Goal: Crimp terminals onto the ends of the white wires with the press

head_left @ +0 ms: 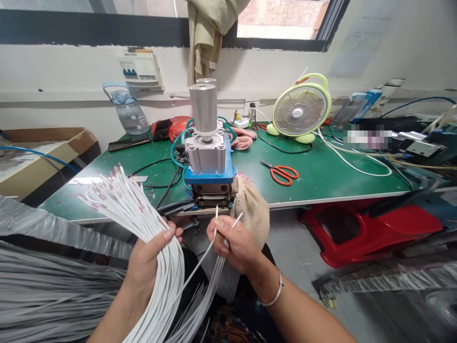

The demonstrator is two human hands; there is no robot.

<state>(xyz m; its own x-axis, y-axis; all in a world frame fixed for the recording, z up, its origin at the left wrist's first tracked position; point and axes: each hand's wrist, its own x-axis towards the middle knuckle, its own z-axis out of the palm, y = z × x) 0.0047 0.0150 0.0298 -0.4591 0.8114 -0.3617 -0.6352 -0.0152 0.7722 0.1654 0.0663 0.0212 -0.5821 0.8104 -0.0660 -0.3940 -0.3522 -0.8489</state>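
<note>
My left hand (155,250) is wrapped round a thick bundle of white wires (167,271), whose reddish-tipped ends fan out to the upper left. With thumb and finger my right hand (235,240) pinches one white wire (216,221), its end pointing up at the machine. Several more white wires (217,271) pass through the same hand's curled fingers and hang down. Just beyond my right hand stands a pneumatic press (206,152) with a silver cylinder and a blue plate. The wire's tip is close to the front jaws (214,195); whether it touches them I cannot tell.
A beige cloth bag (252,209) hangs beside the press. Red-handled scissors (283,175), a green fan (302,109), a phone (129,143) and a water bottle (130,114) are on the green table (246,164). A red stool (374,233) stands at right; more wires (46,295) lie at left.
</note>
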